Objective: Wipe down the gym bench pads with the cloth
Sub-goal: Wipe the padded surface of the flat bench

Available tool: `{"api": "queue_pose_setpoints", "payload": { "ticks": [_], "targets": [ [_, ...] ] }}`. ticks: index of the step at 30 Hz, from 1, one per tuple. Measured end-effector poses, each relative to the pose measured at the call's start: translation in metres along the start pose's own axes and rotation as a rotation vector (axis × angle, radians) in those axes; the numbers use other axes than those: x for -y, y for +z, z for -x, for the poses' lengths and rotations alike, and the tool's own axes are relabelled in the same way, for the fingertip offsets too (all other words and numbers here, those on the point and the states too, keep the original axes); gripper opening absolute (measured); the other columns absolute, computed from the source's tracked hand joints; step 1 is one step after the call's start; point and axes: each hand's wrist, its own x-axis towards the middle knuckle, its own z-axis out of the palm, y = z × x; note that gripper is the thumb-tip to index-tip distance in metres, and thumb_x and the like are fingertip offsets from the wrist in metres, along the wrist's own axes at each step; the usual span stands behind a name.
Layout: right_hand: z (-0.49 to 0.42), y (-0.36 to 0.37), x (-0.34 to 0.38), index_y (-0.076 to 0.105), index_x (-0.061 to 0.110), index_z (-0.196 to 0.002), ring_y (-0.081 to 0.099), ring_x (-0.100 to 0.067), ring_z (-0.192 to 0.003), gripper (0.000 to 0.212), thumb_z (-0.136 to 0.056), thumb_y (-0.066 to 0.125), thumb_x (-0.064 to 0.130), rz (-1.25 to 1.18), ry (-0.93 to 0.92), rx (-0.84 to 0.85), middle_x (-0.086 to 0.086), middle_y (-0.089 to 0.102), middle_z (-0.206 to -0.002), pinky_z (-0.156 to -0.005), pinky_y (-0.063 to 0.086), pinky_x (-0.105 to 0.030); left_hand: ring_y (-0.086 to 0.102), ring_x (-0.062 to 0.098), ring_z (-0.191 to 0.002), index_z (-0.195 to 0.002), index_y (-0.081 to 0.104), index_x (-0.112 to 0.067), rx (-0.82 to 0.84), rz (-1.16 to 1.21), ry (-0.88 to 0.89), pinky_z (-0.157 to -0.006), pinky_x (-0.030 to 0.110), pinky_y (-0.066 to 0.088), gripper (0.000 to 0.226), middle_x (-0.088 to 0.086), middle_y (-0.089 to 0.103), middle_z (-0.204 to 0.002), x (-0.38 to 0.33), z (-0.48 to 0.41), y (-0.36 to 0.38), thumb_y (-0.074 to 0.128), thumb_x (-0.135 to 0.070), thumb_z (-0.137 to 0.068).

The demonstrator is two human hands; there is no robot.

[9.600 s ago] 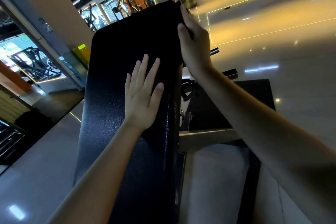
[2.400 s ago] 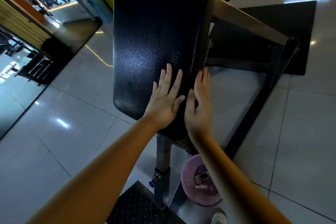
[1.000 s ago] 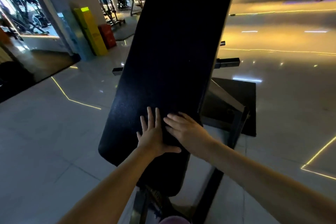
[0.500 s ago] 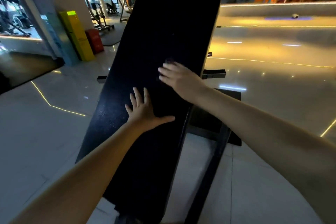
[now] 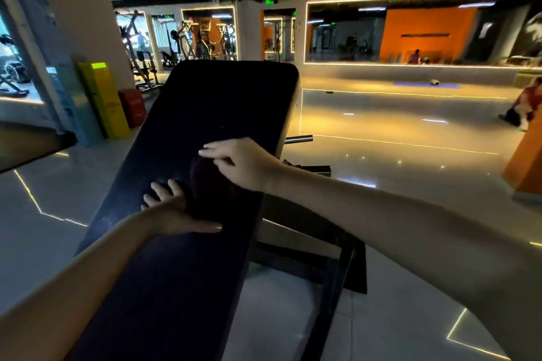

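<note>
A long black bench pad (image 5: 223, 102) slopes up and away from me in the middle of the view. My left hand (image 5: 173, 208) lies flat on the pad, fingers spread, thumb out to the right, holding nothing. My right hand (image 5: 237, 164) rests higher on the pad, fingers pointing left. It presses on a dark purplish cloth (image 5: 205, 182) that shows dimly below the palm, and most of the cloth blends into the dark pad.
The bench's dark metal frame (image 5: 337, 278) and a black floor mat (image 5: 356, 269) lie to the right of the pad. Yellow (image 5: 105, 102) and red (image 5: 133, 107) boxes stand at the left. A person (image 5: 525, 108) sits on the glossy floor far right, beside an orange block (image 5: 528, 167).
My right hand has slid up the pad from beside my left hand, with the cloth under it. My left hand stays flat lower down. My view has lifted toward the room.
</note>
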Motion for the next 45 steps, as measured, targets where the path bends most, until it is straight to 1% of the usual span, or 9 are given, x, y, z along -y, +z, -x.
{"api": "queue_pose_setpoints", "payload": {
  "ticks": [3, 6, 11, 14, 16, 25, 32, 38, 45],
  "targets": [
    [-0.040, -0.049, -0.020, 0.055, 0.005, -0.132, 0.040, -0.021, -0.135, 0.038, -0.095, 0.047, 0.002, 0.027, 0.041, -0.241, -0.012, 0.049, -0.142, -0.112, 0.023, -0.022, -0.017, 0.044, -0.145, -0.154, -0.015, -0.012, -0.081, 0.046, 0.022, -0.118, 0.061, 0.003, 0.160, 0.022, -0.024, -0.158, -0.011, 0.000, -0.016, 0.058, -0.096, -0.040],
    [-0.065, -0.076, -0.047, 0.045, 0.008, -0.140, 0.025, -0.022, -0.143, 0.043, -0.097, 0.045, 0.003, 0.276, -0.035, -0.285, -0.010, 0.037, -0.151, -0.116, 0.016, -0.028, -0.017, 0.036, -0.147, -0.153, -0.017, -0.017, -0.171, 0.038, 0.048, -0.116, 0.060, 0.000, 0.130, 0.017, -0.029, -0.157, -0.027, -0.001, -0.029, 0.065, -0.073, -0.070],
    [-0.053, -0.047, -0.075, 0.043, 0.018, -0.143, 0.017, -0.017, -0.146, 0.044, -0.100, 0.046, 0.028, 0.530, -0.142, 0.261, -0.003, 0.030, -0.155, -0.117, 0.011, -0.032, -0.020, 0.034, -0.147, -0.153, -0.020, -0.019, -0.185, 0.078, 0.071, -0.116, 0.058, -0.003, 0.126, 0.015, -0.033, -0.156, -0.046, -0.011, -0.048, 0.064, -0.070, -0.073],
    [-0.058, -0.055, -0.070, 0.038, 0.023, -0.145, 0.014, -0.014, -0.146, 0.053, -0.098, 0.041, 0.047, 0.388, -0.068, 0.225, 0.001, 0.026, -0.156, -0.119, 0.008, -0.034, -0.019, 0.034, -0.147, -0.153, -0.019, -0.019, -0.196, 0.063, 0.098, -0.117, 0.058, -0.002, 0.125, 0.015, -0.033, -0.156, -0.055, -0.015, -0.054, 0.063, -0.071, -0.074],
    [-0.065, -0.062, -0.073, 0.030, 0.029, -0.148, 0.003, -0.015, -0.147, 0.055, -0.098, 0.036, 0.051, 0.467, -0.006, 0.229, 0.002, 0.013, -0.160, -0.118, 0.000, -0.036, -0.019, 0.034, -0.147, -0.153, -0.020, -0.018, -0.190, 0.057, 0.110, -0.117, 0.057, -0.003, 0.126, 0.015, -0.033, -0.156, -0.059, -0.018, -0.055, 0.062, -0.072, -0.074],
    [-0.041, -0.023, -0.055, 0.028, 0.016, -0.149, -0.001, -0.014, -0.148, 0.055, -0.100, 0.045, 0.034, 0.447, -0.111, 0.323, -0.003, 0.011, -0.160, -0.116, -0.002, -0.025, -0.028, 0.027, -0.145, -0.151, -0.025, -0.021, -0.175, 0.108, 0.152, -0.119, 0.050, -0.005, 0.129, 0.007, -0.037, -0.155, -0.056, -0.030, -0.045, 0.064, -0.072, -0.073],
    [-0.050, -0.021, -0.059, 0.037, 0.024, -0.146, 0.007, -0.016, -0.148, 0.046, -0.101, 0.041, 0.014, 0.454, -0.176, 0.341, -0.003, 0.016, -0.159, -0.118, 0.006, -0.027, -0.030, 0.026, -0.144, -0.150, -0.027, -0.023, -0.202, 0.102, 0.179, -0.119, 0.049, -0.008, 0.129, 0.007, -0.038, -0.154, -0.051, -0.033, -0.040, 0.061, -0.075, -0.072],
    [-0.085, -0.059, -0.087, 0.041, 0.025, -0.143, 0.008, -0.017, -0.147, 0.053, -0.097, 0.039, -0.001, 0.513, -0.030, 0.169, 0.000, 0.015, -0.160, -0.117, 0.011, -0.033, -0.027, 0.030, -0.145, -0.149, -0.029, -0.020, -0.198, 0.057, 0.181, -0.119, 0.052, -0.005, 0.133, 0.011, -0.037, -0.154, -0.050, -0.034, -0.042, 0.058, -0.080, -0.069],
    [-0.118, -0.080, -0.105, 0.044, 0.016, -0.142, 0.022, -0.024, -0.144, 0.045, -0.099, 0.039, 0.006, 0.351, 0.192, -0.029, -0.009, 0.025, -0.156, -0.115, 0.018, -0.031, -0.028, 0.031, -0.144, -0.148, -0.030, -0.018, -0.192, 0.053, 0.184, -0.120, 0.054, -0.006, 0.133, 0.012, -0.038, -0.154, -0.050, -0.034, -0.042, 0.059, -0.079, -0.070]
  ]
}}
